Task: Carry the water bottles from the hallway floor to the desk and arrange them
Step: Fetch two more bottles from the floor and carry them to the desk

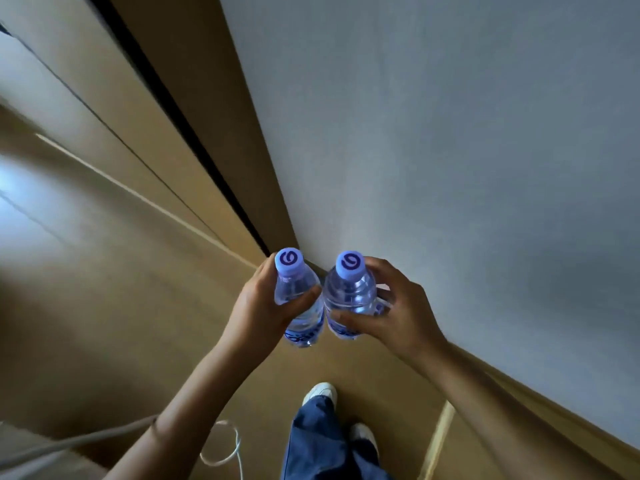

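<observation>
Hallway seen from above: a tan floor (pixel 114 323) runs along a pale grey wall (pixel 450 133) that fills the right and upper part of the view, with a tan baseboard (pixel 540 403) at the wall's foot and a tan door panel (pixel 114 84) with a dark vertical gap (pixel 180 133) at upper left. At far left the floor is blurred and carries a bright patch of light. At lower left a pale cable (pixel 69 445) crosses the floor, and a thin white cord (pixel 225 445) loops just beside the left forearm. The left hand (pixel 256 306) grasps the left bottle (pixel 294 292), fingers wrapped round its far side and the thumb laid across the near shoulder below the cap. The left bottle is clear plastic with a lilac cap (pixel 289 260) bearing a dark swirl mark, held roughly upright in the air, well above the floor, its lower label partly visible under the hand. The right bottle (pixel 349 299), of the same kind with its own cap (pixel 350 264), stands just beside the first; the two bodies appear to touch at mid-height. The right hand (pixel 391 306) grasps this bottle, thumb across the near side and fingers curled round the far side. Both bottles are carried in front of the body, near the wall. Below them appear blue jeans (pixel 318 441) and two white shoes, the forward shoe (pixel 320 393) and the rear shoe (pixel 362 434), on the floor.
</observation>
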Available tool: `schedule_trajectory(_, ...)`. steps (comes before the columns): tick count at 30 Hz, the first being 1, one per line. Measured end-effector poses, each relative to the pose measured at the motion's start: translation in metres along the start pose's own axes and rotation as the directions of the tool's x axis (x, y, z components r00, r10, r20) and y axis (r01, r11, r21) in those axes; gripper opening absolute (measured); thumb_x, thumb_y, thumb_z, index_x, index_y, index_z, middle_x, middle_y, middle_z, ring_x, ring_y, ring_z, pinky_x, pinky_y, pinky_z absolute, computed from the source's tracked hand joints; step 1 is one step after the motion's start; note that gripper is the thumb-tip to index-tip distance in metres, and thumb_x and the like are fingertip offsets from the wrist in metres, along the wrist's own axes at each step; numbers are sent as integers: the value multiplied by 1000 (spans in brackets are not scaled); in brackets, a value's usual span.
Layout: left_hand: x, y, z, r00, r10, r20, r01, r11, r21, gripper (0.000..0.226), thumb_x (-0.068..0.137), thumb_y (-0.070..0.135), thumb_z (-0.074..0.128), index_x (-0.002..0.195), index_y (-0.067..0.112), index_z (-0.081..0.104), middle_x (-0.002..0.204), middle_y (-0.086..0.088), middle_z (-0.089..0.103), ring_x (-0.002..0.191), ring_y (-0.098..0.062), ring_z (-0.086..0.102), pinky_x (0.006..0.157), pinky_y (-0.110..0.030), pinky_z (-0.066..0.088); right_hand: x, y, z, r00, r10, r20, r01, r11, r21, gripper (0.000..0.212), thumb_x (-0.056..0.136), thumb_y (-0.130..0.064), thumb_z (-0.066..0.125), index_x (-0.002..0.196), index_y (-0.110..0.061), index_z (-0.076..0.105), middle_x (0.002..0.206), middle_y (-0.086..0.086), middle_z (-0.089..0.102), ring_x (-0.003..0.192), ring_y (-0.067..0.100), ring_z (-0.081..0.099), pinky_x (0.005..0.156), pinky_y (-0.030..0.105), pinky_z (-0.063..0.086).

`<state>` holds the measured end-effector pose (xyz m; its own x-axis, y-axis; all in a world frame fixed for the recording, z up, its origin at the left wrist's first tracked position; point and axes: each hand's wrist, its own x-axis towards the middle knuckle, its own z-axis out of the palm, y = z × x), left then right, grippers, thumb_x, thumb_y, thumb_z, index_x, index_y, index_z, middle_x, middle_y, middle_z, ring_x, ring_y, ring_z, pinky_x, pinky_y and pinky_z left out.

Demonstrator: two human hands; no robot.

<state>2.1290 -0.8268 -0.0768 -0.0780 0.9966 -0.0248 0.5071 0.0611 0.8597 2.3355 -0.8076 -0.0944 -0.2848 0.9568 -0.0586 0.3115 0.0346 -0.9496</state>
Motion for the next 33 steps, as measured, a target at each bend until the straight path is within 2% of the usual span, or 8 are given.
schedule_trajectory(4, -28, 39, -62, 992, -25, -124, 23, 1000, -18, 30, 80, 23, 77, 97, 35, 56, 88, 14, 65, 84, -9, 63, 75, -24, 52, 6, -70, 14, 985, -109, 132, 111, 994, -5, 64, 65, -61, 79, 121, -42, 57, 111, -20, 68, 104, 8, 66, 85, 33, 59)
schedule_trajectory(6, -42, 54, -94, 980, -41, -193, 34, 999, -42, 27, 80, 21, 77, 99, 28, 58, 91, 7, 66, 87, -18, 64, 79, -38, 55, 10, -104, 25, 970, -155, 185, 157, 988, 4, 60, 67, -57, 81, 120, -44, 57, 109, -23, 69, 102, 5, 67, 83, 24, 57)
schedule_trajectory(9, -69, 73, -139, 946, -68, -318, 38, 994, -100, 24, 80, 19, 77, 96, 21, 59, 90, -1, 67, 88, -23, 65, 82, -45, 54, 9, -157, 46, 942, -236, 239, 238, 971, 19, 52, 69, -44, 85, 113, -49, 59, 103, -27, 69, 95, -2, 67, 75, 10, 52)
schedule_trajectory(13, -88, 89, -174, 908, -86, -410, 24, 988, -155, 24, 75, 29, 71, 93, 18, 58, 87, -3, 66, 82, -23, 63, 77, -35, 52, 14, -189, 70, 919, -280, 277, 277, 959, 51, 56, 62, -43, 88, 112, -45, 63, 101, -22, 71, 92, 1, 69, 76, 17, 55)
schedule_trajectory(16, -113, 92, -230, 839, -102, -534, -6, 980, -197, 23, 73, 35, 70, 91, 25, 59, 82, 5, 68, 77, -9, 64, 77, -29, 52, 19, -230, 117, 886, -314, 341, 304, 949, 85, 63, 57, -51, 87, 115, -38, 66, 100, -17, 74, 92, 5, 71, 78, 25, 58)
schedule_trajectory(20, -125, 85, -304, 776, -71, -627, -51, 984, -173, 22, 73, 32, 74, 91, 26, 61, 77, 10, 69, 73, -5, 65, 71, -20, 52, 34, -282, 178, 841, -369, 396, 344, 929, 135, 52, 55, -55, 86, 103, -52, 65, 95, -27, 71, 89, -3, 67, 69, 14, 54)
schedule_trajectory(25, -120, 69, -403, 719, 9, -695, -99, 991, -90, 31, 70, 28, 80, 94, 18, 63, 87, -2, 72, 83, -17, 72, 78, -34, 57, 66, -344, 253, 803, -391, 450, 347, 920, 179, 56, 60, -39, 92, 111, -38, 68, 97, -22, 73, 87, -3, 68, 66, 10, 50)
schedule_trajectory(33, -96, 47, -534, 660, 134, -739, -146, 988, 49, 26, 75, 13, 80, 96, 14, 64, 84, 8, 73, 72, -1, 68, 65, -10, 49, 125, -431, 356, 763, -469, 444, 405, 883, 235, 52, 64, -33, 91, 111, -28, 69, 94, -19, 74, 83, -3, 69, 64, 10, 50)
